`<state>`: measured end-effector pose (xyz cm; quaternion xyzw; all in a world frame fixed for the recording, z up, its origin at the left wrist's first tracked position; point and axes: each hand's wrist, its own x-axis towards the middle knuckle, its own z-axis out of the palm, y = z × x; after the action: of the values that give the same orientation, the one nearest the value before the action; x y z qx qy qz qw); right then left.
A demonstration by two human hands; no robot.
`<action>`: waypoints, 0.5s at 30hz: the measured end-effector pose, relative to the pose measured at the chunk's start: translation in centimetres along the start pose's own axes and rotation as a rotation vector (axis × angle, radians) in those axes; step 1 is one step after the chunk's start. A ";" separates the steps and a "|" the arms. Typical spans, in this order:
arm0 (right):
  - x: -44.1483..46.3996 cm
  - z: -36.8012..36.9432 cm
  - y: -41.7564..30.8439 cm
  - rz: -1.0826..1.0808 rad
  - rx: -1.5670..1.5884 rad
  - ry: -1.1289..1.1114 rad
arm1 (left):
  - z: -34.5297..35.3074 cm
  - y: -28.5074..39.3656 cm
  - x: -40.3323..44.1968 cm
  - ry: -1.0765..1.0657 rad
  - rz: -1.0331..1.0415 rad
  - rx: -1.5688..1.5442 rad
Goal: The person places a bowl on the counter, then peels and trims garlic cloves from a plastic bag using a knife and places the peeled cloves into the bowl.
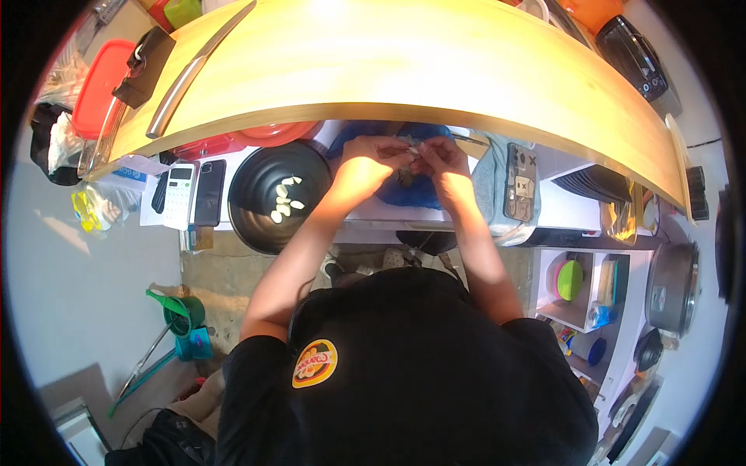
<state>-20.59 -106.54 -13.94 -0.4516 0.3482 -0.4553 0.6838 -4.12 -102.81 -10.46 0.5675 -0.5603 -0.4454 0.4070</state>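
Note:
Both of my hands meet above a blue bag or bowl [420, 191] that lies under the edge of the wooden board. My left hand [378, 161] has its fingers pinched on a small pale piece [414, 148]. From the other side, my right hand [443, 161] pinches at the same piece, its fingertips nearly touching the left ones. The piece looks like a garlic clove, but it is too small to be sure. To the left, a black bowl [252, 221] holds several peeled white cloves [283, 199].
The wooden board [373, 78] spans the top, with a knife [186, 85] on its left part. A calculator [179, 194] and a dark phone [209, 193] lie left of the bowl. A patterned phone [521, 182] rests on grey cloth [488, 186] at the right.

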 end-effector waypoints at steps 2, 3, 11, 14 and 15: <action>-0.1 0.2 -0.2 0.017 -0.072 -0.011 | 0.1 0.3 0.1 0.003 -0.024 0.094; -0.2 0.2 -0.3 0.025 -0.108 -0.017 | 0.1 -0.1 0.5 -0.005 -0.014 0.130; 0.1 -2.6 1.7 -0.071 -0.251 0.047 | 0.4 -5.3 4.2 0.284 0.325 0.654; 0.3 -2.9 2.0 -0.102 -0.282 0.042 | 1.8 -6.1 4.4 0.338 0.225 0.849; 0.4 -2.9 2.0 -0.104 -0.290 0.036 | 1.9 -6.0 4.6 0.257 0.164 0.834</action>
<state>-22.44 -107.44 -16.89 -0.5548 0.3984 -0.4432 0.5806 -4.37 -107.05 -16.96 0.6876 -0.6802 -0.0733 0.2433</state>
